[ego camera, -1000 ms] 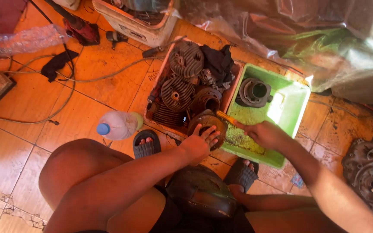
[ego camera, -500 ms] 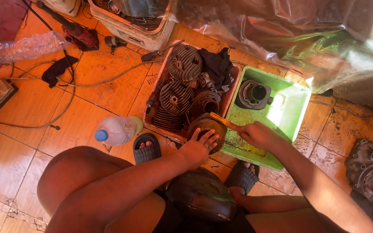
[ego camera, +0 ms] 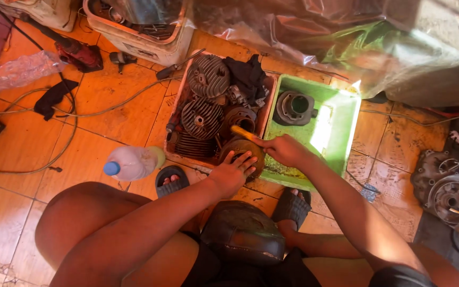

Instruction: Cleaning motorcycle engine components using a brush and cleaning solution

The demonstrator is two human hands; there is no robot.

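1. Holding a round engine part (ego camera: 241, 154) at the near rim of the green tray (ego camera: 341, 138); left hand (ego camera: 232, 172) spread flat on it, fingers open.
2. Right hand (ego camera: 282, 150) clenched on a yellow-handled tool (ego camera: 240, 131) (tip hidden), touching the part.
3. Cleaning looks underway: one cylinder (ego camera: 295, 106) in the tray, several finned parts in the crate (ego camera: 184, 90).
4. Bottle (ego camera: 134, 162) on floor.

Left hand (ego camera: 233, 172) is resting flat on a round rusty engine part (ego camera: 241, 152); right hand (ego camera: 284, 149) is gripping a yellow-handled tool (ego camera: 241, 133) just beside it. Red crate (ego camera: 184, 90) of finned cylinder heads (ego camera: 202, 118) is sitting beyond the left hand, green tray (ego camera: 341, 133) beyond the right.
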